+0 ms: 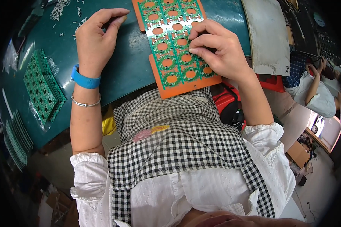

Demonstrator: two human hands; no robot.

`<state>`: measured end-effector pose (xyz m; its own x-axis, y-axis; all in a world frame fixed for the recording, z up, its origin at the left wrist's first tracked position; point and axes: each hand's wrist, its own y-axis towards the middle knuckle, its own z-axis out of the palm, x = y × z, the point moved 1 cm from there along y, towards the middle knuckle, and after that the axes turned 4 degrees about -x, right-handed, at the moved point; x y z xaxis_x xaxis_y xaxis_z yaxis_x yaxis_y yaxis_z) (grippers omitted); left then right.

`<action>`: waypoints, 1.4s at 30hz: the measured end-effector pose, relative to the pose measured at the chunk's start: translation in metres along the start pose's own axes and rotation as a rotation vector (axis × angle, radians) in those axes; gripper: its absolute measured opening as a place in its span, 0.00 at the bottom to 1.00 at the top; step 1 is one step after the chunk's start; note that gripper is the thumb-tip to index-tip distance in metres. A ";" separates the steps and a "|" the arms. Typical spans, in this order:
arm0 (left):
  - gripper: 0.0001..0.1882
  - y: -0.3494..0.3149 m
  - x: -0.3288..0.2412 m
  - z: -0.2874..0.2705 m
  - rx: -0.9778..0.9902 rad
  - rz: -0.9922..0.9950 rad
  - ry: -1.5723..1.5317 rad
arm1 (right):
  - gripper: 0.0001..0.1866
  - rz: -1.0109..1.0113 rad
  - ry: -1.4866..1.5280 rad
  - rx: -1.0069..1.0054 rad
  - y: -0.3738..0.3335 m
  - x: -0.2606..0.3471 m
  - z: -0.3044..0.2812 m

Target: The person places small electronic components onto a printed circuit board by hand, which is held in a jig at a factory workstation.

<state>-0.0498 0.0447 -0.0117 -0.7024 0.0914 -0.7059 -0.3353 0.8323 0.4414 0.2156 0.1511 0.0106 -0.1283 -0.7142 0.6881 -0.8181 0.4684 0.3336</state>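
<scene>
A green circuit board panel (166,53) with rows of oval cut-outs lies on an orange backing plate (185,87) in front of me. Over its right side is my right hand (221,51), thumb and forefinger pinched just above the board; whatever sits between them is too small to make out. My left hand (96,39) hovers over the teal tabletop left of the panel. Its thumb and fingertips are drawn together, and I cannot see what they hold, if anything. Small pale parts (58,10) lie scattered beyond that hand.
At the left, a stack of green circuit panels (43,89) rests on plastic wrap, with more boards (18,140) stacked nearer the edge. A worn grey board (267,38) stands to the right of the teal table (130,72). Another person (314,92) sits farther right.
</scene>
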 end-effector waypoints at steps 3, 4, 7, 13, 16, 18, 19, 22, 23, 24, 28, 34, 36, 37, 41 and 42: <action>0.08 0.000 0.001 0.000 0.012 -0.007 -0.011 | 0.04 -0.013 -0.020 -0.004 -0.001 0.000 0.000; 0.08 0.000 0.000 0.000 0.012 -0.007 -0.011 | 0.05 -0.010 -0.022 -0.006 -0.001 0.000 0.001; 0.08 0.000 -0.002 -0.001 0.012 0.007 0.020 | 0.05 -0.018 -0.046 -0.017 0.000 0.002 0.001; 0.09 0.000 -0.002 0.000 0.013 0.011 0.023 | 0.06 -0.022 -0.071 -0.077 -0.002 0.005 0.006; 0.09 0.000 -0.002 0.000 0.025 -0.010 -0.006 | 0.06 -0.099 -0.087 -0.048 0.001 0.006 0.005; 0.10 -0.002 -0.005 0.000 0.028 -0.022 -0.042 | 0.06 -0.170 -0.091 -0.011 0.003 0.008 0.004; 0.10 -0.003 -0.008 0.000 0.025 -0.018 -0.040 | 0.07 -0.161 -0.114 0.008 0.004 0.010 0.003; 0.13 -0.006 -0.023 0.001 0.042 -0.062 -0.172 | 0.08 -0.135 -0.146 0.028 0.002 0.009 -0.001; 0.14 -0.008 -0.030 0.002 0.063 -0.113 -0.231 | 0.08 -0.110 -0.151 0.033 0.002 0.007 -0.002; 0.15 -0.012 -0.037 0.001 0.082 -0.169 -0.285 | 0.08 -0.119 -0.149 0.030 0.004 0.009 -0.004; 0.20 -0.025 -0.057 0.002 0.127 -0.220 -0.421 | 0.10 -0.100 -0.028 -0.069 0.020 0.028 -0.004; 0.23 -0.042 -0.087 0.008 -0.046 0.035 -0.306 | 0.10 -0.132 -0.047 -0.136 0.029 0.050 0.005; 0.22 -0.048 -0.089 0.011 -0.087 -0.013 -0.431 | 0.11 -0.148 -0.030 -0.140 0.027 0.056 0.006; 0.22 -0.048 -0.090 0.009 -0.032 -0.109 -0.511 | 0.11 -0.146 -0.057 -0.140 0.025 0.060 0.008; 0.23 -0.053 -0.086 0.006 0.079 -0.337 -0.690 | 0.11 -0.286 -0.015 -0.017 0.024 0.068 0.007; 0.22 -0.054 -0.083 0.007 0.168 -0.346 -0.753 | 0.09 -0.292 -0.027 0.002 0.024 0.070 0.006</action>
<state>0.0310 -0.0035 0.0194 0.0487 0.1073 -0.9930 -0.3151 0.9451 0.0866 0.1840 0.1093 0.0631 0.0980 -0.8325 0.5452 -0.8240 0.2393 0.5136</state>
